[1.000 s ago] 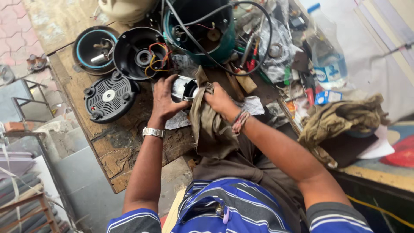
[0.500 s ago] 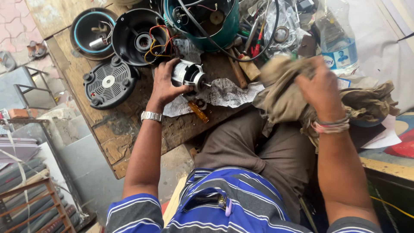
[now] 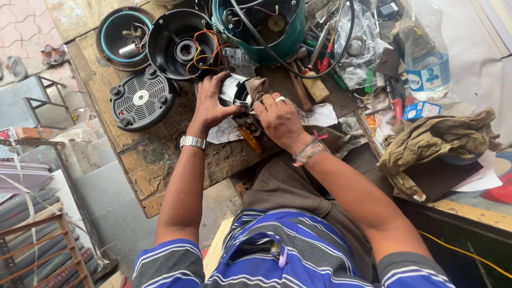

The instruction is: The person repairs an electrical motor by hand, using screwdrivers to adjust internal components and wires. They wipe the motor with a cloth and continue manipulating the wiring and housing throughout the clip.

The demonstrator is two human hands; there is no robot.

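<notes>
Spreading across the view, the wooden bench (image 3: 154,170) is worn and stained, with parts crowded toward its far edge. A teal housing (image 3: 277,42) stands at the back with black cables looping out of it, and beside it a black bowl-shaped shell (image 3: 176,58) holds red and yellow wires; a second round shell (image 3: 114,48) sits further left. Nearer, a black vented cover (image 3: 141,98) lies flat on the wood. To the right, a crumpled olive cloth (image 3: 437,141) is heaped on a dark ledge, with a plastic bottle (image 3: 424,48) standing behind it and a small blue box (image 3: 421,110) between them. At the middle of the bench, the left hand (image 3: 210,106) is wrapped around a small metal motor (image 3: 234,90), gripping its side. The right hand (image 3: 280,120) is closed on a small rag (image 3: 258,86), pressing it against the motor's end. Under the hands lie paper scraps (image 3: 322,114) and an amber-handled screwdriver (image 3: 249,137).
</notes>
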